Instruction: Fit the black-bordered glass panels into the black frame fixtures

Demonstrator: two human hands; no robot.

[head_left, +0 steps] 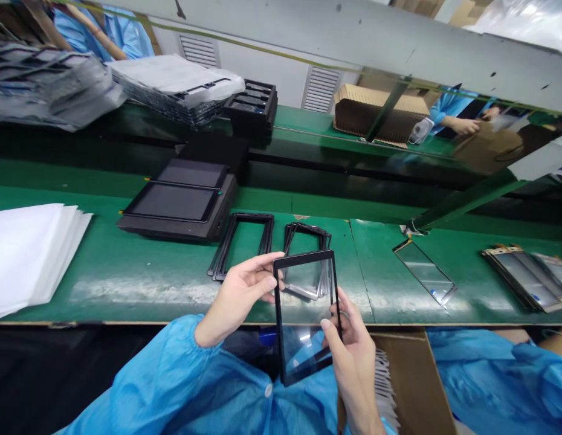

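Black-framed clear panel gripped in both hands

The black-framed clear panel [303, 317] is held up, slightly tilted, over the front edge of the green bench [163, 275], its lower part in front of the person's blue smock [245, 386]. The left hand [242, 290] pinches the panel's left edge near the upper corner, thumb on the front and fingers curled at the edge. The right hand [356, 350] grips the opposite edge lower down, thumb against the front and fingers behind.

Just beyond the panel, and partly seen through it, a stack of black frames [308, 228] lies on the bench; a second frame pile [227, 244] lies just left of it. Further left, two dark screens [174, 201] rest on a black case [172, 229], and white sheets [31, 260] lie near the bench's left end. To the right, a single panel [423, 270] lies at a slant, with a row of overlapping panels [521, 275] past it.

Below the bench stands an open cardboard box [417, 380], beside a co-worker's blue sleeve [498, 380]. On the raised shelf sit wrapped stacks [176, 84], a black tray [254, 99] and cardboard dividers [381, 112]; beyond, at right, a co-worker's hands [466, 125] show.
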